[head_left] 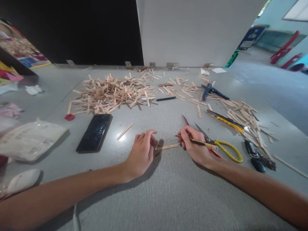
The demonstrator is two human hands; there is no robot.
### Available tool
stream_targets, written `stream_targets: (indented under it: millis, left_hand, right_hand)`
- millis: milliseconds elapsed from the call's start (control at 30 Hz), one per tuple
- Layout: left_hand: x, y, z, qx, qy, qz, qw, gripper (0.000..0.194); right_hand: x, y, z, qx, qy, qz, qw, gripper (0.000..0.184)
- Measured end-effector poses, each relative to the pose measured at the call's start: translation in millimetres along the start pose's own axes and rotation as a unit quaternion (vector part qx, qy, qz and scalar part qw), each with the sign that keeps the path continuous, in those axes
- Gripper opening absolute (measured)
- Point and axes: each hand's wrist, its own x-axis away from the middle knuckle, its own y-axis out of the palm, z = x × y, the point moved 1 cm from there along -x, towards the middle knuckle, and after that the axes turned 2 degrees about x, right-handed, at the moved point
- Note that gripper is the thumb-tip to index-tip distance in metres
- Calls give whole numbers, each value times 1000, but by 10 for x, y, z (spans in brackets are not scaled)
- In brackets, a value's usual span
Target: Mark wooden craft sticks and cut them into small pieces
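Note:
A short wooden craft stick (166,147) lies flat on the grey table (168,192) between my two hands. My left hand (141,154) rests on the table with its fingers curled, the fingertips pressing the stick's left end. My right hand (193,144) is closed on a pencil (196,141), whose tip points at the stick's right end. Yellow-handled scissors (221,146) and a red-handled tool (185,121) lie right beside and partly under this hand.
A big pile of wooden sticks (110,93) lies at the back, more sticks (243,117) at the right. A black phone (95,132), a loose stick (125,131), a black pen (166,98), blue pliers (211,91), a yellow cutter (228,123), keys (257,157) and a plastic bag (29,139) surround the hands.

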Motion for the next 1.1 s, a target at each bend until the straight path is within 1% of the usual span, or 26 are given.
stream_targets:
  millis: [133,167,233,333,433,600,667,733,833,900,1000,1067,1100]
  left_hand:
    - [-9,0,53,-6,52,-31,998,27]
    - [-6,4,59,-2,63,-37,997,27]
    - [1,16,60,13,78,-43,996,35]
    - [6,36,39,43,82,-34,995,44]
    - [0,51,12,49,75,-23,996,44]
    - [3,25,13,11,68,4,998,41]
    - [17,3,44,-11,90,3,996,38]
    - [31,-12,84,-28,127,-12,991,35]
    - [39,-16,128,-28,170,-38,984,37]
    - [33,-9,139,-22,183,-57,981,38]
    - [25,-14,147,-32,195,-65,978,35]
    - [27,-34,158,-8,215,-67,974,35]
    - [30,-45,167,19,238,-79,968,35]
  right_hand:
    - [-1,-10,-11,2,4,-4,1000,38]
    - [-1,-13,-14,3,4,-5,1000,37]
    - [-2,-17,-18,5,4,-8,1000,37]
    - [-4,-17,-15,8,7,-10,1000,38]
    - [-6,-12,-8,13,7,-11,1000,39]
    - [-7,-7,6,12,9,-16,1000,41]
    - [-6,-7,10,9,7,-16,1000,42]
    - [-4,-6,11,6,4,-17,1000,43]
    - [-2,-7,3,-1,2,-18,1000,44]
    - [-3,-10,-3,-1,0,-17,1000,43]
    - [-2,-12,-6,2,-2,-12,1000,42]
    - [-2,-11,-3,1,-2,-12,1000,43]
    - [-1,-11,-1,0,-1,-12,1000,43]
